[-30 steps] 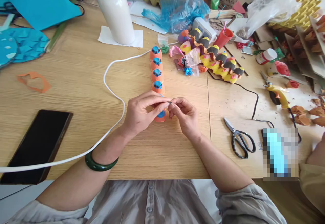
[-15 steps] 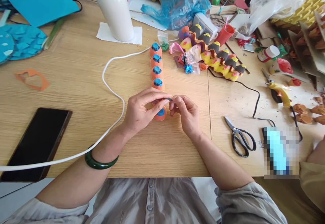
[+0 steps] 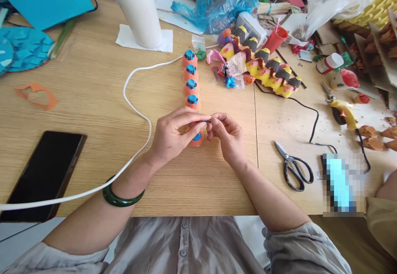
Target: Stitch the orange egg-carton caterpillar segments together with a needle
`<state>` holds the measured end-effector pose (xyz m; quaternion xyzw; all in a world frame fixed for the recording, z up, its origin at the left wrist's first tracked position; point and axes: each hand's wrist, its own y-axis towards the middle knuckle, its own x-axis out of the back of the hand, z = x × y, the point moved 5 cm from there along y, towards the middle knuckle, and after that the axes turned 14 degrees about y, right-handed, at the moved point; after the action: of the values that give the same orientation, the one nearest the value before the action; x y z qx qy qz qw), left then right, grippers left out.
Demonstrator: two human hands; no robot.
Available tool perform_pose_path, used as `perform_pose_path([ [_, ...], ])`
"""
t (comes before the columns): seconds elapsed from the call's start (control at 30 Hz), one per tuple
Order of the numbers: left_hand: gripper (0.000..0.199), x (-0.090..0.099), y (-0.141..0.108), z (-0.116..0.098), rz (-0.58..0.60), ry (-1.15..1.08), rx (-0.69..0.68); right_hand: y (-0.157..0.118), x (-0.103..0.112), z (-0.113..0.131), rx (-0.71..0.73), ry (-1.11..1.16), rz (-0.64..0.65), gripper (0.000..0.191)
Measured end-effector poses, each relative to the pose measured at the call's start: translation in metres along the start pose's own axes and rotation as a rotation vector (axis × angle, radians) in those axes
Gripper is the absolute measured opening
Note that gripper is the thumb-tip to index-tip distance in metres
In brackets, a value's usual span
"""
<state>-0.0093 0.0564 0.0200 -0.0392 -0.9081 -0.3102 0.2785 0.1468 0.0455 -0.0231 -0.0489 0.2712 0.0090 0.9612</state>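
Note:
Between the fingertips of my left hand [image 3: 175, 131] and my right hand [image 3: 228, 135] is a small thin dark strip [image 3: 206, 121]; both hands pinch it, thumb against fingers. Beneath my left fingers runs an orange egg-carton strip [image 3: 191, 72], its bumps topped with blue patches that carry dark curled bits. The near end of this strip, with a plain blue patch [image 3: 197, 136], shows under my left thumb. My left hand hides the bump just beyond it. A green bangle [image 3: 122, 199] circles my left wrist.
A white cable [image 3: 125, 90] curves left of my hands, past a phone [image 3: 43, 170]. Scissors [image 3: 293, 164] lie at the right. Behind stand a white bottle [image 3: 141, 15], a painted carton caterpillar [image 3: 263, 61] and a red cup [image 3: 275, 39]. A person's arm [image 3: 386, 193] is at the right edge.
My fingertips have come slightly closer together around the dark strip, and less of it shows. The view has shifted a little; the objects on the table stay in place.

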Motion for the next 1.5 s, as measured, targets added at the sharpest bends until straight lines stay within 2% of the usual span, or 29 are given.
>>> perform_pose_path([
  [0.57, 0.013, 0.001, 0.000, 0.000, -0.016, 0.027, 0.029, -0.001, -0.001, 0.003, 0.016, -0.012, -0.011, 0.032],
  [0.7, 0.011, 0.004, -0.001, 0.007, -0.083, -0.106, 0.211, 0.001, 0.002, 0.002, 0.006, 0.023, -0.062, 0.036],
  [0.83, 0.020, 0.004, -0.002, 0.016, -0.160, -0.286, 0.380, 0.003, 0.003, -0.001, -0.038, 0.014, -0.065, 0.043],
  [1.0, 0.026, -0.001, -0.003, 0.020, -0.108, -0.355, 0.430, 0.003, 0.003, -0.002, -0.033, 0.012, -0.059, 0.040],
  [1.23, 0.010, -0.008, -0.004, 0.027, -0.092, -0.569, 0.605, 0.002, 0.003, -0.002, -0.040, 0.017, -0.074, 0.044],
  [1.37, 0.011, -0.008, 0.001, 0.030, -0.110, -0.716, 0.692, 0.003, 0.005, -0.003, -0.039, 0.001, -0.091, 0.045],
  [1.43, 0.004, -0.007, 0.002, 0.030, -0.103, -0.736, 0.728, 0.003, 0.005, -0.004, -0.050, -0.008, -0.082, 0.046],
  [1.5, 0.005, -0.007, 0.002, 0.029, -0.068, -0.721, 0.751, 0.003, 0.005, -0.004, -0.032, 0.006, -0.079, 0.044],
])
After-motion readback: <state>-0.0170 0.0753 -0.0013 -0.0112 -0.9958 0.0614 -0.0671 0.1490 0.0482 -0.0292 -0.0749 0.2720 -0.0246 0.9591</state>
